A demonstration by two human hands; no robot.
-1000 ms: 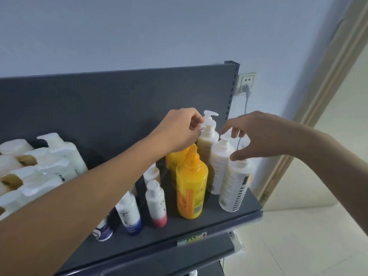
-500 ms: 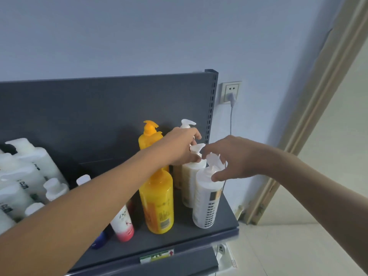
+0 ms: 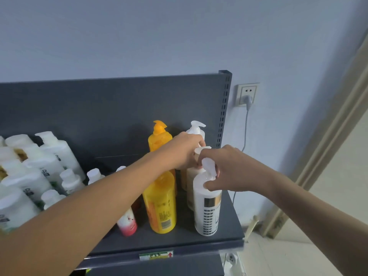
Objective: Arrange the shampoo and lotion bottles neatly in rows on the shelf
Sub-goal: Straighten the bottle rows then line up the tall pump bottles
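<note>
On the dark grey shelf (image 3: 229,226) a row of three white pump bottles runs back along the right end. My right hand (image 3: 229,170) pinches the pump head of the front white bottle (image 3: 207,212), which has a gold band and black squares. My left hand (image 3: 185,152) grips the pump of the middle cream bottle (image 3: 190,182), mostly hidden behind it. The rear white pump bottle (image 3: 197,127) stands against the back panel. Two yellow pump bottles, front (image 3: 161,206) and rear (image 3: 159,136), stand in a row to the left.
Small white bottles, one with a pink base (image 3: 127,224), stand under my left forearm. Several large white bottles (image 3: 35,166) crowd the shelf's left side. A wall socket with a plugged cable (image 3: 247,94) is right of the shelf. A door frame (image 3: 318,156) rises at far right.
The view shifted, so the bottles sit further left than a second ago. My right hand has closed down over the front bottle's pump and my left stays on the middle bottle's pump.
</note>
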